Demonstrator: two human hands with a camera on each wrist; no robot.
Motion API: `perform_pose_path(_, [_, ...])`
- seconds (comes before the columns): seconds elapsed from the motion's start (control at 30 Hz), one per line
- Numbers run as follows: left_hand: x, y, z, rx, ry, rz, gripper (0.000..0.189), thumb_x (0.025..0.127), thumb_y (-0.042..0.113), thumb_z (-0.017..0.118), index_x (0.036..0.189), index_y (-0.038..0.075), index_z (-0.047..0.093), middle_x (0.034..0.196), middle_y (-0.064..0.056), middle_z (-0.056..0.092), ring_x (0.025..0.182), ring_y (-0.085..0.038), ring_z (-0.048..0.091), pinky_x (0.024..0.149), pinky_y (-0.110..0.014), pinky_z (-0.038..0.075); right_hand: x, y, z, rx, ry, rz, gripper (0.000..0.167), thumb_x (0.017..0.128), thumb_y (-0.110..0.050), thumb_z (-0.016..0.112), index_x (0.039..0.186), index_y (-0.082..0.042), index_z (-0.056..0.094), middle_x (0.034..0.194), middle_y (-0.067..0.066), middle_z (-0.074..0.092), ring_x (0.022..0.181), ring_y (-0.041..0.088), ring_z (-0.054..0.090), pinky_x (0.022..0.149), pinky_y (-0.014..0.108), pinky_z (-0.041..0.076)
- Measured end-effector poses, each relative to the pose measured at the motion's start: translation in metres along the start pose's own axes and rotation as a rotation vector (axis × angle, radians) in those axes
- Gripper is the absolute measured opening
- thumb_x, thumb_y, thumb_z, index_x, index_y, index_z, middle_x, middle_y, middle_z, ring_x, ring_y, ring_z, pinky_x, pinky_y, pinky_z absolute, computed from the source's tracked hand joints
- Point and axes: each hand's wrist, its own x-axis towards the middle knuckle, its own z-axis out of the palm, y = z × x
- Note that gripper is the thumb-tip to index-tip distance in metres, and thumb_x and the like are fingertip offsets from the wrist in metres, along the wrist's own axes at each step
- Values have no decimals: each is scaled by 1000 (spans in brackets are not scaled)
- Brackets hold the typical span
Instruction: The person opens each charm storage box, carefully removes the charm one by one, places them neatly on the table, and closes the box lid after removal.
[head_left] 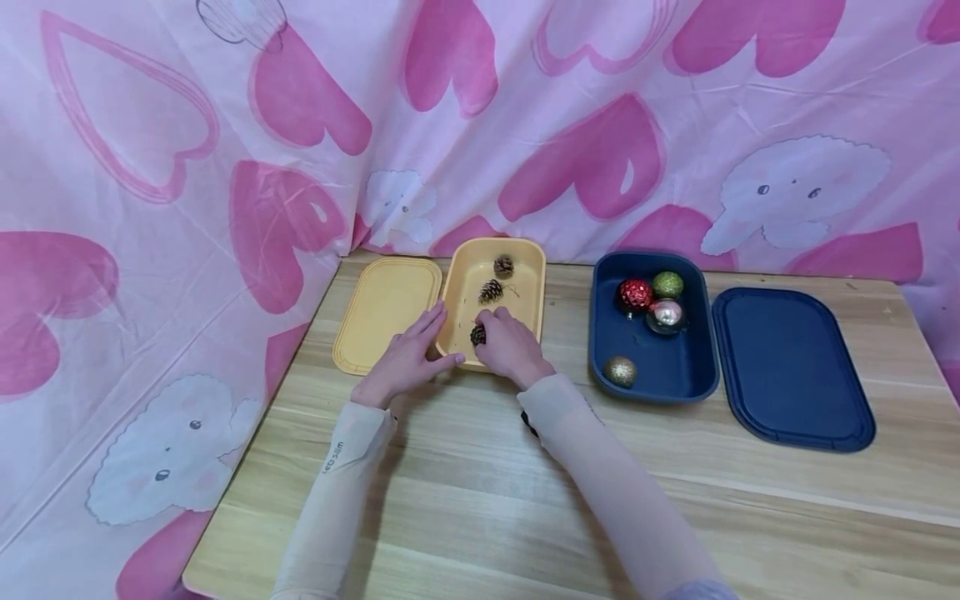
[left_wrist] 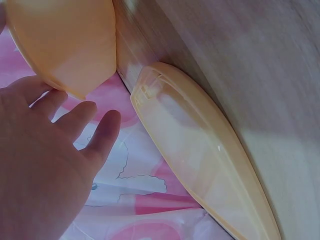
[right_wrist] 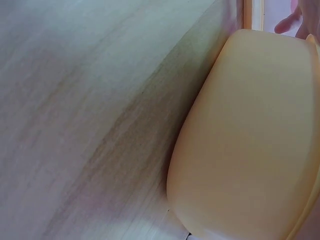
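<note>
My right hand (head_left: 513,346) reaches into the near end of the yellow box (head_left: 536,312). Its fingers grip a small dark pine cone (head_left: 478,335), partly hidden by the hand. Two more pine cones lie farther back in the box: one with a thin loop of string (head_left: 491,291), and a rounder one (head_left: 504,266) by the far wall. My left hand (head_left: 408,357), fingers extended, rests on the box's left rim near the front corner. In the left wrist view, those fingers (left_wrist: 75,120) touch the rim from outside. The right wrist view shows mainly the box's outer wall (right_wrist: 245,135).
A yellow lid (head_left: 388,312) lies left of the yellow box. To the right stands a navy box (head_left: 652,387) with a red bauble (head_left: 634,295), a green one (head_left: 667,285), a silver one (head_left: 666,317) and a gold one (head_left: 620,372). Beside it lies a navy lid (head_left: 795,367).
</note>
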Motion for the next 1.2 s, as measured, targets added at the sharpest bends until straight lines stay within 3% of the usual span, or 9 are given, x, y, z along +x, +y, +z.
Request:
perform_pose_path(0.37, [0, 1, -1, 4, 6, 13, 89, 88, 62, 57, 154, 12, 24, 164, 3, 13, 150, -21, 18, 111, -62, 31, -2, 1, 1, 25, 37, -30, 42, 86, -20, 64, 127, -15, 57, 122, 9, 53, 91, 27, 60, 83, 40, 53])
perform_pose_path(1.2, [0, 0, -1, -17, -12, -3, 90, 88, 63, 56, 155, 14, 22, 163, 11, 7, 150, -18, 16, 112, -62, 28, -4, 4, 1, 82, 106, -75, 41, 83, -19, 66, 123, -14, 59, 123, 8, 50, 108, 26, 52, 86, 42, 51])
